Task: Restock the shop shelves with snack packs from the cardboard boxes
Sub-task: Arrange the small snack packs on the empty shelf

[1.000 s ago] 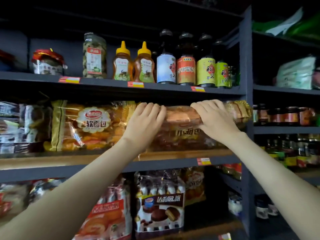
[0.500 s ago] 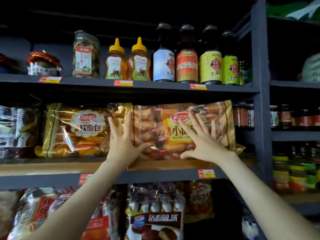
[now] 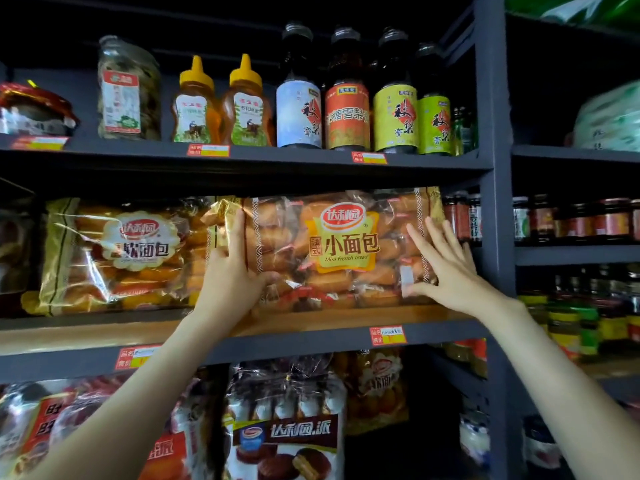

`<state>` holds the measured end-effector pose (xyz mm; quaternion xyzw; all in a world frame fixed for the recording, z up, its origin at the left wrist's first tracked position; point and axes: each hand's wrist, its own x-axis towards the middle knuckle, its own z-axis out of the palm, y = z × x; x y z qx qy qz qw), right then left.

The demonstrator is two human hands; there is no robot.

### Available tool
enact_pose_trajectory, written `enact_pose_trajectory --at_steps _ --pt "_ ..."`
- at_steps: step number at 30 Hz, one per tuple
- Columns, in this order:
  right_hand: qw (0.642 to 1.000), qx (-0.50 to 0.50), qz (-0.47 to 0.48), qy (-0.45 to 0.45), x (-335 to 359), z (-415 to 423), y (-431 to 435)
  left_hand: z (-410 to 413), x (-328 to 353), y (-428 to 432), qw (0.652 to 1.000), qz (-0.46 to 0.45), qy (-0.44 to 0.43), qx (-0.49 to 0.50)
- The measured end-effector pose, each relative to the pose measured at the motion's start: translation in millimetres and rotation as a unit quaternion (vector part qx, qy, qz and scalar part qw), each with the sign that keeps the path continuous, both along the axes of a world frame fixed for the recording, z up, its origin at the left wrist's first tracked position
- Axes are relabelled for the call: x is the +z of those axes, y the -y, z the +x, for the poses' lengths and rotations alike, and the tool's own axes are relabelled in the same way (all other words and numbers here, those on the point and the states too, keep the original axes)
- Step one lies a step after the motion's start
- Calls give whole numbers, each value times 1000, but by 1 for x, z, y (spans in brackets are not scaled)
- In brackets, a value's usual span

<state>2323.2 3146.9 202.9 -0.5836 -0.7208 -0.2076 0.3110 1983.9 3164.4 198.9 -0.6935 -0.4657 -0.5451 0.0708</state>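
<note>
A clear pack of mini French bread [image 3: 343, 244] with a yellow label stands upright, facing front, on the wooden middle shelf [image 3: 311, 320]. My left hand [image 3: 232, 278] presses flat against the pack's left end, fingers pointing up and thumb stretched along its lower front. My right hand [image 3: 446, 268] touches the pack's right end with its fingers spread and straight. Neither hand is curled round the pack. No cardboard box is in view.
A second bread pack [image 3: 138, 251] stands to the left, touching the first. Above it are honey bottles [image 3: 221, 105] and dark syrup bottles [image 3: 346, 112]. Chocolate pie packs [image 3: 287, 438] fill the shelf below. A grey upright post [image 3: 495, 202] borders the bay; jars [image 3: 571, 220] stand beyond it.
The bread pack has gone from lying tipped under my gripping hands to standing upright, label forward. Both hands let go of its top, opened flat and slid out to its two ends.
</note>
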Motion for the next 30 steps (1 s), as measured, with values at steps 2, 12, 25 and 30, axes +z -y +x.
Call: enact_pose_trajectory --at_steps 2,12,25,30 --pt "1000 0 -7 -21 -3 -2 1 3 -2 1 999 24 -29 32" --pt "994 -36 42 -96 0 -23 14 24 -8 2 984 62 -159 53" --pt "998 -35 12 -42 -14 -56 0 35 -21 9 975 61 -195 84" --pt "991 -60 50 -112 -25 -78 19 17 -27 13 962 96 -242 79"
